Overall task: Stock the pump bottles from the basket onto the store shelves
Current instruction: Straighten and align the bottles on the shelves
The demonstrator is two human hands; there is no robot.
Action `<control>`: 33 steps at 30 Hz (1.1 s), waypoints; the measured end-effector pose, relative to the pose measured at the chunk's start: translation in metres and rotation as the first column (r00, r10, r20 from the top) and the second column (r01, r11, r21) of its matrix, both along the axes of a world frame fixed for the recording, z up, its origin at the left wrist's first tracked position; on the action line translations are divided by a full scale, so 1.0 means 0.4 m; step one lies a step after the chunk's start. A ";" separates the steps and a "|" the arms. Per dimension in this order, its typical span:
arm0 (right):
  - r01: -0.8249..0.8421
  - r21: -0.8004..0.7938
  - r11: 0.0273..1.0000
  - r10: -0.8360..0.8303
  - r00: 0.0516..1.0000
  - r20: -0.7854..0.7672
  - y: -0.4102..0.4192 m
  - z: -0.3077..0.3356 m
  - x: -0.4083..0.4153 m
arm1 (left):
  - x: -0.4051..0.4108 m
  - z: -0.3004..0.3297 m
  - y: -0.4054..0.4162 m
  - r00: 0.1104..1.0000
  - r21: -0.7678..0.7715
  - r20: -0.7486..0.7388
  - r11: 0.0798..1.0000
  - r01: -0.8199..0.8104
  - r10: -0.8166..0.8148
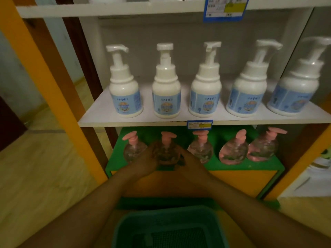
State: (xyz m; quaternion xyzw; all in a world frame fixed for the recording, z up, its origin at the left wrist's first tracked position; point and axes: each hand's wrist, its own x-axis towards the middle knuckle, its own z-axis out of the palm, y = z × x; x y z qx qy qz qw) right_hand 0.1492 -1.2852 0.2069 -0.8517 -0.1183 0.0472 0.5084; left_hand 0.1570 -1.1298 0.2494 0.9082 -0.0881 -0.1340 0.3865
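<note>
Placement step: left hand (145, 161) & right hand (186, 158) grasping clear bottle (167, 151) near green shelf (232, 166) front edge. Next, by judgement: release, return to basket (125, 224).

Dim, greenish indoor light. The white bottles (164, 83) on the middle shelf (100, 115) are the brightest area, with small highlights on their collars. The lower green shelf (232, 167) and both forearms lie in shadow. The basket (125, 228) at the bottom is dark and soft. Edges bend and blur, most at the right.
</note>
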 end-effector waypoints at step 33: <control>0.205 0.276 0.939 -0.310 0.853 0.420 -0.257 0.788 -0.104 | -0.100 0.749 -0.099 0.887 -0.390 0.461 0.888 0.244 -0.041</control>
